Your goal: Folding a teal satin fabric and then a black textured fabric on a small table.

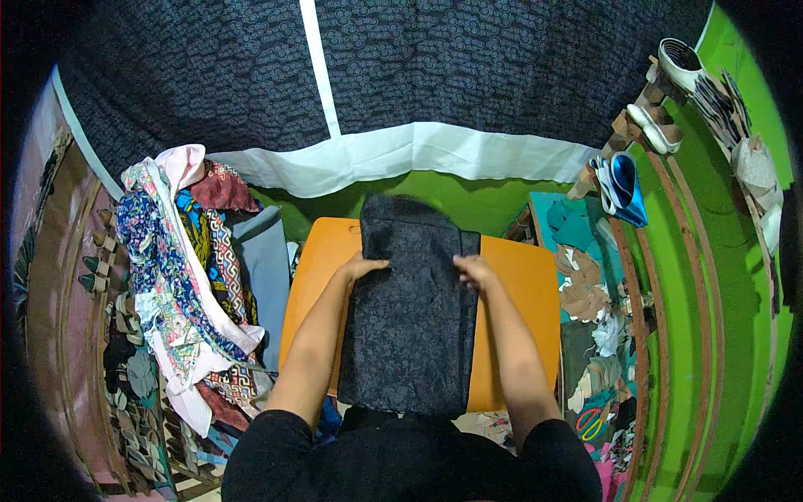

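Observation:
A dark black cloth (410,335) with a faint pattern lies lengthwise over an orange board (523,326) in front of me. Its far end is rounded and slightly blurred, rising above the board's far edge. My left hand (365,266) grips the cloth's left edge, thumb on top and the other fingers mostly hidden. At the opposite edge my right hand (475,272) pinches the cloth, fingers curled. Along the right side a strip of another layer or fold (470,244) shows beneath the top one. The near end hangs down toward my lap.
Patterned fabrics (180,259) are heaped at the left, beside a grey cloth (263,259). On the right are fabric scraps (585,284) and scissors (592,424) with colored handles. Wooden rails (644,335) run along the green wall. A dark curtain (468,67) with a white border hangs ahead.

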Demonstrator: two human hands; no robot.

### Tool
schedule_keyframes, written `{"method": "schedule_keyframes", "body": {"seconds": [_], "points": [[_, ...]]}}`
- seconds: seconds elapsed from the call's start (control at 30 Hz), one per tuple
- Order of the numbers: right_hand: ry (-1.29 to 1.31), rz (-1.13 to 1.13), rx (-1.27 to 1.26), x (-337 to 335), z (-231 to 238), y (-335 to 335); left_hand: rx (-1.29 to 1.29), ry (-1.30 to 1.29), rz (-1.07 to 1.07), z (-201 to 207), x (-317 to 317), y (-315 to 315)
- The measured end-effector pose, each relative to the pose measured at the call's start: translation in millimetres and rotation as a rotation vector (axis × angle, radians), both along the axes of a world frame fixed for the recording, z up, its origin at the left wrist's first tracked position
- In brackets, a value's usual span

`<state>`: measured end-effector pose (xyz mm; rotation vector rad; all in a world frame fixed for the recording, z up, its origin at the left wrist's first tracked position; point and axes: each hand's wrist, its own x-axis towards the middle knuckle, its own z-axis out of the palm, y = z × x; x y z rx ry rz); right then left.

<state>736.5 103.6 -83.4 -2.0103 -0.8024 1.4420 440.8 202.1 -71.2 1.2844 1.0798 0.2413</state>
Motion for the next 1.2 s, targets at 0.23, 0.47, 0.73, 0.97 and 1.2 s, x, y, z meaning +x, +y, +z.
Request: {"method": "schedule_keyframes", "body": {"seconds": [0.23, 0.47, 0.73, 0.97, 1.2], "points": [[-0.722, -0.152, 0.250, -48.0, -38.8, -42.7, 0.191, -0.081, 0.129, -58.2, -16.8, -22.0], [-0.806, -0.076, 0.174, -52.1, -32.8, -91.0, 0.349, 0.110, 0.217, -49.5, -13.8, -87.6], [-0.698, 0.073, 0.158, -78.9, -15.4, -184.4, 0.294, 0.045, 0.149, -27.8, -54.4, -171.1], [-0.708, 0.046, 0.076, -91.3, -6.5, -207.1, 0.114, 0.135, 0.155, -12.2, -56.8, -180.2], [-0.550, -0.023, 0.325, -73.2, -13.7, -140.4, -0.097, -0.109, 0.428, -15.8, -37.6, -132.0]]}}
